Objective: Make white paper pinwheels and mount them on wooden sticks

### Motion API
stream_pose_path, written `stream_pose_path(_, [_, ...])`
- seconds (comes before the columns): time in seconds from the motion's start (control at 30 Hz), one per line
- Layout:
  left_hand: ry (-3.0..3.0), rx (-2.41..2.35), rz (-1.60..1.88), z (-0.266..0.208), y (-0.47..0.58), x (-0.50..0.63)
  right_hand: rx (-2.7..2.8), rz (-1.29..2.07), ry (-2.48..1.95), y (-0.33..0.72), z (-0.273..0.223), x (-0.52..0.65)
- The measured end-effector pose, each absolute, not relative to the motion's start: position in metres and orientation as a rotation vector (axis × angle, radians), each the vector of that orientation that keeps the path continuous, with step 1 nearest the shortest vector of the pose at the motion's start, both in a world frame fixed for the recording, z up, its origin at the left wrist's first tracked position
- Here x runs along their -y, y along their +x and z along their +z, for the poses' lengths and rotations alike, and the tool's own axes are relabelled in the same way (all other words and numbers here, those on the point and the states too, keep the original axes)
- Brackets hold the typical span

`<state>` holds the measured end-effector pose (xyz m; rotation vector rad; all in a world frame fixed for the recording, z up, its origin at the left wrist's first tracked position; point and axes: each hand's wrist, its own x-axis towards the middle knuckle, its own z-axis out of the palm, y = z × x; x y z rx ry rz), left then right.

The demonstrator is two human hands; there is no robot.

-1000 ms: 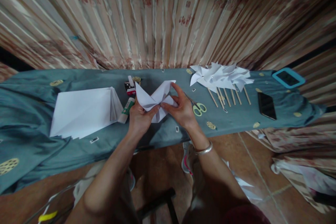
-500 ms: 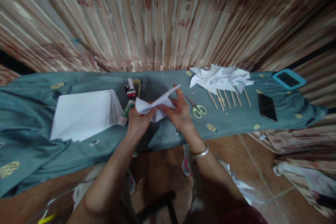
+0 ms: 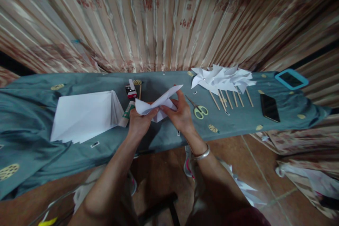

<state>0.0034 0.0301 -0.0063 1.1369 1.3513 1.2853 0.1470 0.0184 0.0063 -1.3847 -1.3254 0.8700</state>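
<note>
Surveying from the largest thing down, saw a pleated curtain [image 3: 159,21] hanging behind a long table [image 3: 238,122] covered in blue-green cloth. Noticed a stack of white paper [image 3: 82,116] lying flat toward the left, presumably for easy reach by the left hand [image 3: 140,122]. Found paper pinwheels [image 3: 225,77] heaped along the far edge to the right, with several wooden sticks [image 3: 229,99] pointing toward the near edge, probably to save the blades from being crushed. Saw, between stack and pinwheels, the left hand and the right hand [image 3: 182,113] held over the table, both closed on a folded white paper [image 3: 166,96]. Took the thumbs [image 3: 166,110], pressed close together near its middle, as pinning the folds against springing apart; could not tell the exact places of the fingers hidden underneath. Observed a blue-framed device [image 3: 291,79] and, nearer, a dark phone [image 3: 270,107] at the far right, seemingly set well apart from the handling. Spotted scissors [image 3: 196,106] near the right hand, likely for a ready grip. Made out a green-and-white tube [image 3: 127,114] just beside the left hand, a red box [image 3: 131,95] beyond it, and last a thin wooden stick [image 3: 140,91] beside the box.
</note>
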Motion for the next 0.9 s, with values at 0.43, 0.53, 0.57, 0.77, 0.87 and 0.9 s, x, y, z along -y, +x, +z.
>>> stream_pose_path(0.43, [1.078,-1.359,1.305,-0.007,0.003,-0.03,1.343,0.892,-1.385,0.147,0.004,-0.018])
stream_pose_path(0.53, [1.06,-1.373,1.283,-0.004,0.003,-0.03,1.345,0.889,-1.389,0.147,0.003,-0.018])
stream_pose_path(0.57, [1.05,-1.382,1.28,-0.003,0.003,-0.029,1.344,0.886,-1.392,0.147,0.003,-0.018])
stream_pose_path(0.77, [1.08,-1.389,1.27,-0.004,0.002,-0.03,1.331,0.88,-1.407,0.145,0.004,-0.018])
stream_pose_path(0.87, [1.119,-1.363,1.271,-0.01,0.001,-0.031,1.314,0.88,-1.434,0.145,0.003,-0.018])
stream_pose_path(0.9, [1.131,-1.356,1.271,-0.012,0.0,-0.031,1.31,0.882,-1.437,0.145,0.002,-0.018])
